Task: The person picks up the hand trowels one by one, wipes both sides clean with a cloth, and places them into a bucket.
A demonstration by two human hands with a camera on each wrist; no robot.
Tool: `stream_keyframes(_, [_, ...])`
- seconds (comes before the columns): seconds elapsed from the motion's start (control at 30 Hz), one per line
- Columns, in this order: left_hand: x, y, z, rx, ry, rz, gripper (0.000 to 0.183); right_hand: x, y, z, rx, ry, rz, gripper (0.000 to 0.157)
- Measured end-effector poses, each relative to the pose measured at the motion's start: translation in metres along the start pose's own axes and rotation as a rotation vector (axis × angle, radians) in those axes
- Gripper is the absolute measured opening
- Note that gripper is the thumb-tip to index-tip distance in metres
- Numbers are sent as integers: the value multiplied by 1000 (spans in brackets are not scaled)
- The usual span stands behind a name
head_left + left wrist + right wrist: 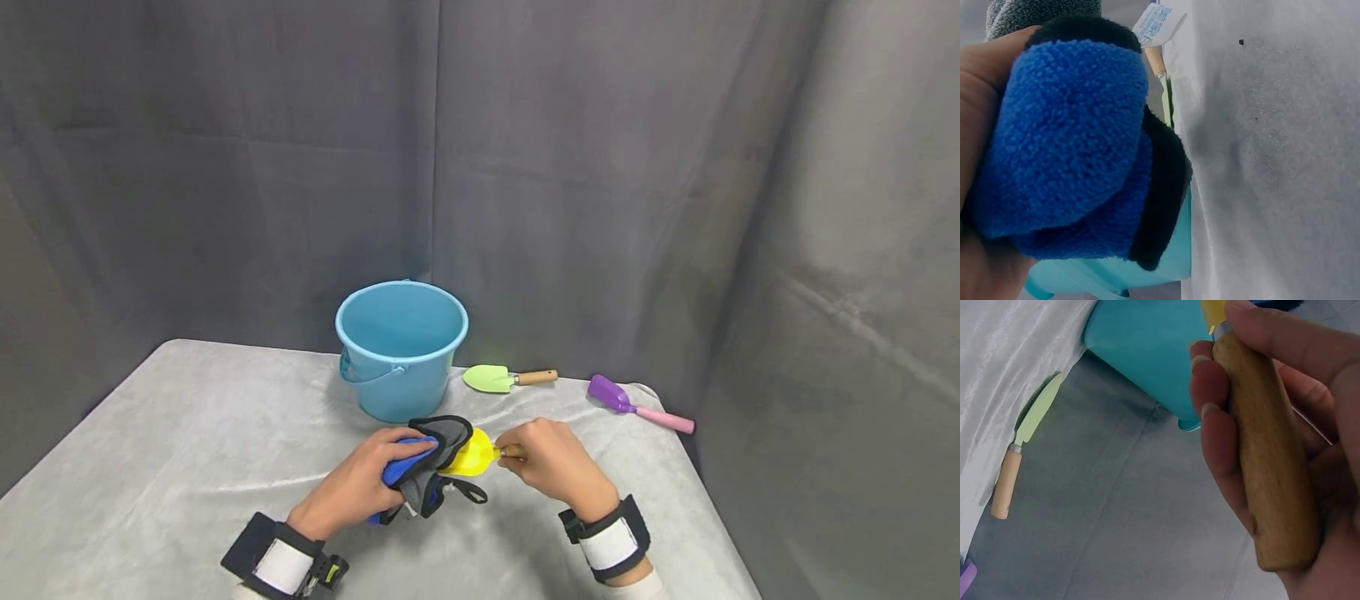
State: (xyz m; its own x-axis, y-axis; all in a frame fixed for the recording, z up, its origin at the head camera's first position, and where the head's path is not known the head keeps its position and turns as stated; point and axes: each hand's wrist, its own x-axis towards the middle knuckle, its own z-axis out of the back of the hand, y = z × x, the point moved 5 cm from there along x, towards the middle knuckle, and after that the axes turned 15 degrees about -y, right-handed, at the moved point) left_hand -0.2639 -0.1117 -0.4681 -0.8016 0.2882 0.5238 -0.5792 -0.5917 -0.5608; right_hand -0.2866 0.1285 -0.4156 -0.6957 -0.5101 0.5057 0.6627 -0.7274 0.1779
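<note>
Pale grey table cover (187,442) (a few creases) beneath blue bucket (412,379), green trowel (497,380) and purple shovel (615,398).

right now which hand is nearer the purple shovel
Right. The right hand is on the near left side of the purple shovel; the left hand is farther left.

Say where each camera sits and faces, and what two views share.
Head: on the head, facing forward and down at the table; left hand, right hand and wrists show.
Left wrist: on that wrist, facing the cloth; left hand partly shows.
Right wrist: on that wrist, facing the yellow trowel; right hand partly shows.
Shared: both wrist views catch bucket and green trowel.
</note>
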Motion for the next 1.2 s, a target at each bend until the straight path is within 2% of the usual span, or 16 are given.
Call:
stream_keyframes(0.33, [-4, 10, 4, -5, 2, 12, 75, -3, -3, 4, -3, -15, -19, 21])
stream_keyframes(0.5, [-3, 18, 9, -22, -24, 1, 73, -3, -4, 5, 1, -40, -34, 21])
stream_keyframes(0.63, [-7, 27, 14, -6, -39, 43, 70, -5, -3, 4, 52, -19, -55, 21])
stream_keyframes(0.8, [-9, 34, 21, -13, -87, 94, 69, -4, 0, 4, 62, -22, -40, 21])
stream_keyframes(0.97, [-7, 34, 30, -12, -149, 88, 68, -2, 1, 4, 64, -13, -36, 21])
stream_keyframes(1.2, [-3, 35, 35, -23, -204, 81, 68, 1, 3, 3, 87, -5, -23, 18])
